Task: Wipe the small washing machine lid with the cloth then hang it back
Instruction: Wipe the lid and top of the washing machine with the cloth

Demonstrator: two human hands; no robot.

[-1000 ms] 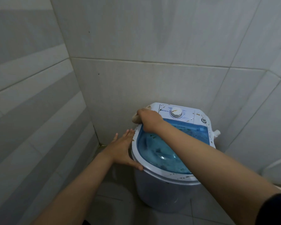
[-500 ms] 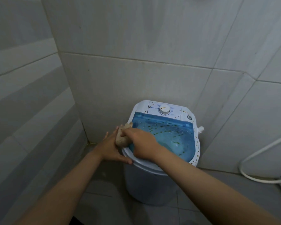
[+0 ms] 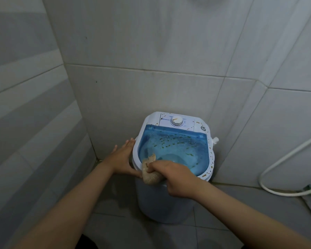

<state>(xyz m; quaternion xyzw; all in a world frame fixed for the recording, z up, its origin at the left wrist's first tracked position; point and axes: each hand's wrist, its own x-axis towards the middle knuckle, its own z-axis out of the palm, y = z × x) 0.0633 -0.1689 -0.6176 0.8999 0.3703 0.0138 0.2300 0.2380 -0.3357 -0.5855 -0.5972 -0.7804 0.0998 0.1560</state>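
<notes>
Head view looks down into a tiled corner where a small washer stands on the floor against the far wall. Its blue see-through lid is shut and flecked with small dark and yellowish specks, and the white rim around it is speckled too. Behind the lid, on the far side, sits a white panel with a round dial.

At the near left edge of the lid, the right hand has its fingers clamped around a bunched beige cloth. The cloth presses on the near rim, with one corner poking up over the blue lid.

To the left of it, the left hand lies flat against the left side of the washer, fingers straight and slightly apart, thumb touching the near left rim just beside the cloth.

On the right, a white hose loops down the wall to the floor.
</notes>
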